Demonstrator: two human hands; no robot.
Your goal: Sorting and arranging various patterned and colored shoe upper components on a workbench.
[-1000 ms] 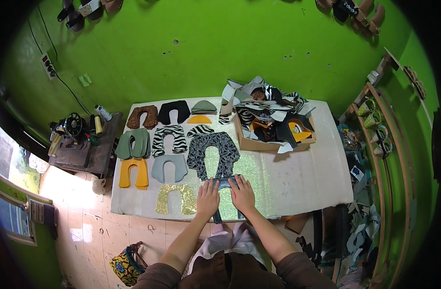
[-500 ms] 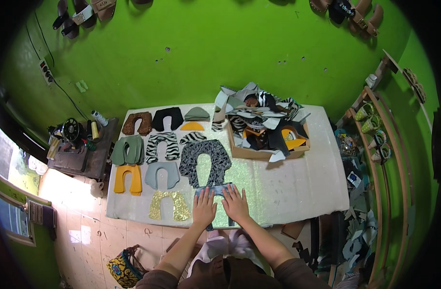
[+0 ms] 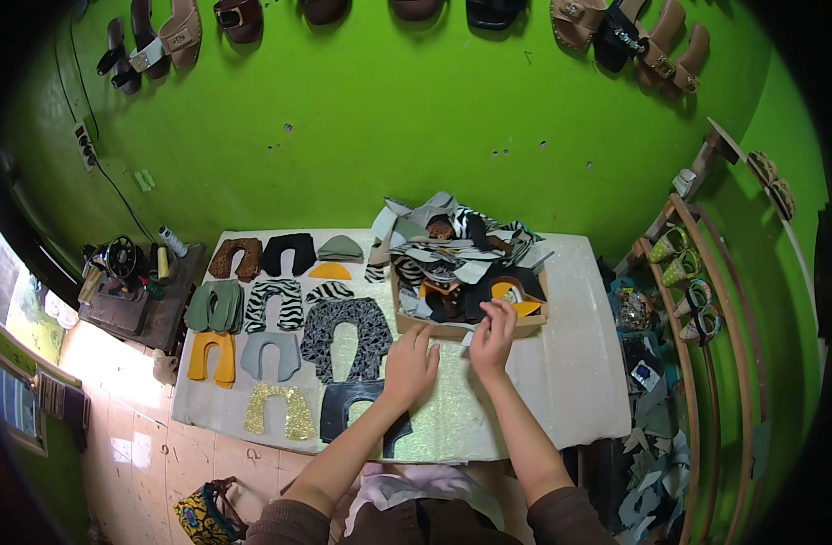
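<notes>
My left hand (image 3: 411, 365) is over the table in front of the cardboard box (image 3: 536, 323), fingers stretched out, with nothing visible in it. My right hand (image 3: 492, 343) is at the box's front edge, fingers loosely bent and apart. Beside its thumb shows a small whitish scrap (image 3: 468, 340); whether they touch, I cannot tell. Scraps (image 3: 466, 238) of grey, zebra-striped, black and yellow material heap above the box rim. Below my left hand lies a black arch-shaped piece (image 3: 345, 400), partly covered by my forearm. A larger grey-black patterned arch (image 3: 323, 341) lies just beyond it.
Several more arch-shaped pieces, including a gold one (image 3: 259, 418) and a zebra one (image 3: 293, 309), lie in rows on the table's left side. A sewing machine (image 3: 123, 263) stands left of the pale table (image 3: 579, 391). Wooden racks (image 3: 697, 300) with sandals stand right.
Both hands have left the black piece and moved forward and right to the box's front. The view has tilted upward and shifted right, showing more sandals on the wall.
</notes>
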